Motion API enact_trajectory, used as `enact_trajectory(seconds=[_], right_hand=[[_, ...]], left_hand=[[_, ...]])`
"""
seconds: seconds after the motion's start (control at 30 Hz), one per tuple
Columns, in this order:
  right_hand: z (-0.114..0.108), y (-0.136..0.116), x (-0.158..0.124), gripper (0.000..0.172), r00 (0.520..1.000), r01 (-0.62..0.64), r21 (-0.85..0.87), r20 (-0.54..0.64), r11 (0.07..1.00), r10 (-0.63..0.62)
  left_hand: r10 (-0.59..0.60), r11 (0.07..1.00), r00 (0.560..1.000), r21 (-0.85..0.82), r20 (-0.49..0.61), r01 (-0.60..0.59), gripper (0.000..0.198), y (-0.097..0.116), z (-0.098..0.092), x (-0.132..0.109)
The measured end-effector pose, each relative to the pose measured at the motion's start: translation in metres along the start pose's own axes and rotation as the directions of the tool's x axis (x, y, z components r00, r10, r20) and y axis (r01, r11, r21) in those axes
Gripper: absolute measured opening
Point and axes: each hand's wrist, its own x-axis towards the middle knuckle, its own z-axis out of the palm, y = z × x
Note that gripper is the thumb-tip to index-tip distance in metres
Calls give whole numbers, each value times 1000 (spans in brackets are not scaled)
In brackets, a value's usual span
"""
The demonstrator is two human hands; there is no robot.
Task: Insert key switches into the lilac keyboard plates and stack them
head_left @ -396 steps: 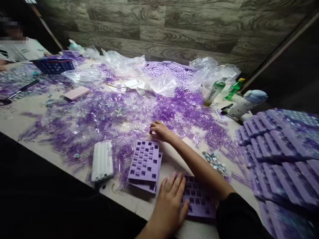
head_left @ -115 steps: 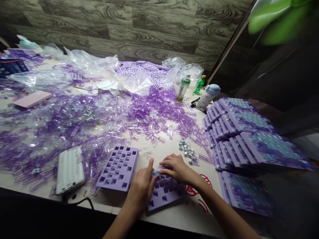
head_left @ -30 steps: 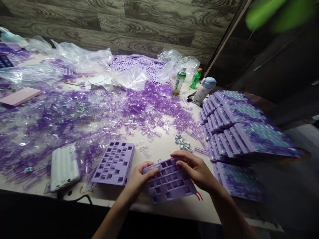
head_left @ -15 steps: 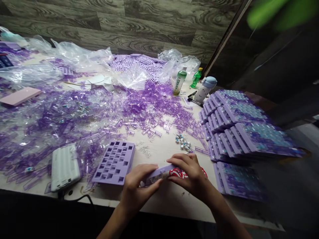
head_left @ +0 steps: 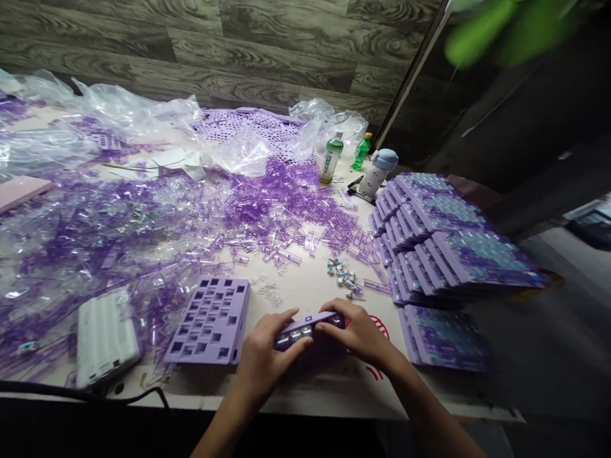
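**Lilac plate (head_left: 308, 324) held on edge over crowded bench (head_left: 305, 394)**

The left hand (head_left: 270, 356) and right hand (head_left: 360, 334) tilt the plate on edge just above the pale bench, near its front rim, the fingers of each curled round one end and pinching it, with small pale pieces showing in its square holes. A second lilac plate (head_left: 207, 321) lies flat just left of them. A small heap of key switches (head_left: 341, 272) sits beyond. To the right, filled plates (head_left: 443, 235) overlap in three rows, with one more (head_left: 442, 337) in front. Two green bottles (head_left: 331, 159) and one pale blue flask (head_left: 375, 172) stand at the back. One white ribbed block (head_left: 105, 337) lies left, amid countless translucent purple pieces (head_left: 143, 235). Plastic bags (head_left: 238, 152) heap against wood-grain wall panelling (head_left: 238, 44).
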Motion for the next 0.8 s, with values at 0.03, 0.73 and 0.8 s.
enact_trajectory(seconds=[0.03,0.73,0.8], right_hand=[[-2,4,3,12,999,-17,-4,38,1000,17],[-27,54,71,9,990,-12,-581,-122,814,-72],[-24,56,79,14,981,-72,-614,-187,786,-57]], left_hand=[[58,997,998,50,1,-58,27,-3,1,2],[188,921,982,345,15,-182,20,-29,8,1],[182,925,983,336,14,-176,20,-30,9,-1]])
